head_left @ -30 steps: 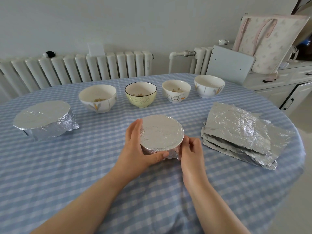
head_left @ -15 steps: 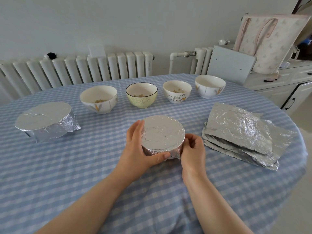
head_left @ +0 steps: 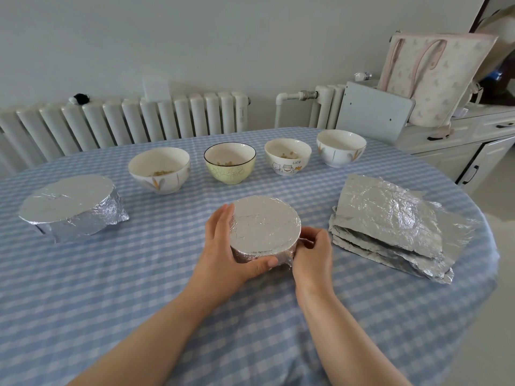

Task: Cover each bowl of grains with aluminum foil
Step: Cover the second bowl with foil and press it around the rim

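A small foil-covered bowl [head_left: 264,224] stands in the middle of the table. My left hand [head_left: 225,254] cups its left side, thumb curled along the near wall. My right hand [head_left: 313,253] pinches the foil against its right side with curled fingers. A larger foil-wrapped bowl [head_left: 69,206] stands at the left. Several uncovered bowls line the back: a white one with leaf marks [head_left: 159,174], a yellow-green one [head_left: 230,162], a white one with cat drawings [head_left: 287,156] and another white one [head_left: 341,147]. A stack of foil sheets [head_left: 390,218] lies at the right.
A blue checked cloth covers the round table [head_left: 139,288]. Behind it run white radiators [head_left: 125,121]. At the back right a white cabinet [head_left: 459,146] carries a pale tote bag [head_left: 434,79] and a grey board [head_left: 373,112].
My right hand has slid up along the bowl's right side and curled tighter on the foil there. My left hand keeps its hold on the left side.
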Available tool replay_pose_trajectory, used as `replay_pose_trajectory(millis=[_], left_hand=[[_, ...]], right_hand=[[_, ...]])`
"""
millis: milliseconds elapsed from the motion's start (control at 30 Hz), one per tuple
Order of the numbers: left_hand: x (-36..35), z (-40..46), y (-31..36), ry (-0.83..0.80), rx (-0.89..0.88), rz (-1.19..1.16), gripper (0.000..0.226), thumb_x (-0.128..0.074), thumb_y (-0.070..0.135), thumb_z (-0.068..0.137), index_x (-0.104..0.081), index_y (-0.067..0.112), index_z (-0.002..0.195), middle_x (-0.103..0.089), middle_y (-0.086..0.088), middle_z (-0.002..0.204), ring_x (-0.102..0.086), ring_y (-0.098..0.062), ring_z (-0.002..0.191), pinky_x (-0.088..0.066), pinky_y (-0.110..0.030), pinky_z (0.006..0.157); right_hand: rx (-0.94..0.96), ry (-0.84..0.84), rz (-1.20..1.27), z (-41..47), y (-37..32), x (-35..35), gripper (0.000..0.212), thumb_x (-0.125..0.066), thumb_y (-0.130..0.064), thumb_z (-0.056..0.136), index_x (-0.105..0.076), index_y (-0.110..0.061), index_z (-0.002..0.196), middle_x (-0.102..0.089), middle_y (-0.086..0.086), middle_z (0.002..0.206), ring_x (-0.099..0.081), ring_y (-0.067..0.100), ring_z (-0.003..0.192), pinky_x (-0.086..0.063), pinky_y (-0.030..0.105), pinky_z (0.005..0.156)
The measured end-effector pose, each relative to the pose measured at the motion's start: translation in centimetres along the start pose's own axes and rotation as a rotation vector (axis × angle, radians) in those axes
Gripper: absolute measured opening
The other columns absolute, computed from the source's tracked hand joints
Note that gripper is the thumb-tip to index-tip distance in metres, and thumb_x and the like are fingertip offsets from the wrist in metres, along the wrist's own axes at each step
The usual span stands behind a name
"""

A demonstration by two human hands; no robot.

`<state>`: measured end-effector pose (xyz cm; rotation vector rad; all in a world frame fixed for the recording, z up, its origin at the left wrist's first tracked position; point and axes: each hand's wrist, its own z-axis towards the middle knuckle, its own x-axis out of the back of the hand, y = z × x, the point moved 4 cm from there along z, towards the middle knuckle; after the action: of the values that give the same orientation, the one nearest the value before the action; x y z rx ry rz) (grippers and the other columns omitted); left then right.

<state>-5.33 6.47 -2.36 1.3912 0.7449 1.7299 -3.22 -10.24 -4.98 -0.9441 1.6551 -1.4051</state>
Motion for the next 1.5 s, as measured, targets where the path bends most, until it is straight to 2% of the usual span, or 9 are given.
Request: replay_pose_trajectory(millis=[267, 400, 533, 667, 800, 900, 1100, 1333, 1500], left_hand=[[0.1, 0.1, -0.1, 0.001, -0.008, 0.024, 0.134, -0.072, 0.081, 0.047, -0.01, 0.027, 0.153, -0.009, 0.02, 0.151, -0.02, 0.003, 0.135, -0.026, -0.017, 0.103], [-0.2, -0.7, 0.3, 0.0, -0.024, 0.029, 0.137, -0.057, 0.094, 0.044, -0.01, 0.028, 0.153, -0.007, 0.022, 0.148, -0.019, 0.002, 0.136, -0.027, -0.017, 0.106], [0.6, -1.5, 0.9, 0.066, 0.0, 0.083, 0.115, -0.024, 0.1, 0.058, -0.018, 0.032, 0.151, -0.017, 0.019, 0.14, -0.042, 0.014, 0.106, -0.038, -0.024, 0.094], [1.5, -0.8, 0.7, 0.105, -0.002, 0.198, 0.11, -0.011, 0.096, 0.066, -0.024, 0.028, 0.151, -0.023, 0.01, 0.141, -0.041, -0.01, 0.123, -0.039, -0.04, 0.105], [1.6, 0.4, 0.3, 0.029, -0.116, 0.17, 0.104, -0.027, 0.093, 0.07, -0.019, 0.032, 0.153, -0.002, 0.017, 0.158, -0.006, -0.006, 0.147, -0.029, -0.043, 0.114], [1.1, 0.8, 0.1, -0.114, -0.109, 0.047, 0.115, -0.043, 0.094, 0.063, -0.011, 0.03, 0.154, -0.001, 0.019, 0.16, 0.0, 0.007, 0.144, -0.016, -0.033, 0.12], [0.8, 0.6, -0.2, -0.18, -0.029, -0.065, 0.129, -0.067, 0.088, 0.044, -0.013, 0.037, 0.15, -0.008, 0.021, 0.156, -0.008, 0.01, 0.142, -0.014, -0.009, 0.111], [-0.2, -0.5, 0.4, -0.069, -0.039, 0.053, 0.127, -0.074, 0.081, 0.038, -0.009, 0.05, 0.143, 0.0, 0.023, 0.154, -0.007, 0.031, 0.122, -0.021, -0.013, 0.101], [-0.3, -0.7, 1.0, -0.042, -0.044, 0.086, 0.119, -0.067, 0.082, 0.04, -0.003, 0.055, 0.136, 0.0, 0.019, 0.154, -0.015, 0.023, 0.119, -0.021, -0.01, 0.097]], right_hand=[[-0.001, -0.053, -0.086, 0.7, 0.1, 0.4, 0.03, -0.053, 0.009, 0.08, -0.055, -0.02, 0.086, -0.066, 0.003, 0.086, -0.06, 0.013, 0.073, -0.048, 0.025, 0.059], [0.028, -0.033, -0.101, 1.1, 0.0, 1.1, 0.021, -0.058, 0.0, 0.086, -0.06, -0.021, 0.086, -0.068, 0.004, 0.089, -0.064, 0.019, 0.08, -0.053, 0.035, 0.064], [0.129, -0.077, -0.268, 2.0, -1.1, 2.1, 0.028, -0.05, 0.0, 0.091, -0.063, -0.023, 0.083, -0.068, 0.002, 0.093, -0.062, 0.007, 0.072, -0.049, 0.02, 0.059], [0.237, -0.048, -0.262, 2.0, -2.1, 3.7, 0.04, -0.036, 0.006, 0.093, -0.061, -0.023, 0.104, -0.064, 0.001, 0.112, -0.066, 0.01, 0.092, -0.053, 0.033, 0.09], [0.363, -0.075, -0.24, -0.8, -3.0, 3.4, 0.017, -0.049, -0.03, 0.099, -0.064, -0.024, 0.104, -0.065, -0.003, 0.105, -0.062, 0.004, 0.095, -0.047, 0.02, 0.089], [0.41, -0.141, -0.236, -2.7, -2.8, 2.2, 0.017, -0.053, -0.029, 0.097, -0.068, -0.021, 0.1, -0.057, -0.003, 0.11, -0.055, -0.01, 0.094, -0.038, 0.001, 0.077], [0.35, -0.095, -0.12, -3.0, -1.6, 2.1, 0.029, -0.06, -0.029, 0.092, -0.057, -0.021, 0.119, -0.061, -0.012, 0.112, -0.059, -0.009, 0.098, -0.041, 0.001, 0.075], [0.29, -0.288, -0.021, -0.3, -2.3, 2.2, 0.023, -0.064, -0.026, 0.086, -0.056, -0.023, 0.107, -0.067, -0.007, 0.103, -0.064, -0.006, 0.092, -0.048, 0.013, 0.081], [0.308, -0.317, 0.005, -0.4, -1.4, 2.4, 0.036, -0.057, -0.033, 0.086, -0.062, -0.011, 0.115, -0.07, 0.001, 0.11, -0.065, 0.006, 0.103, -0.05, 0.02, 0.087]])
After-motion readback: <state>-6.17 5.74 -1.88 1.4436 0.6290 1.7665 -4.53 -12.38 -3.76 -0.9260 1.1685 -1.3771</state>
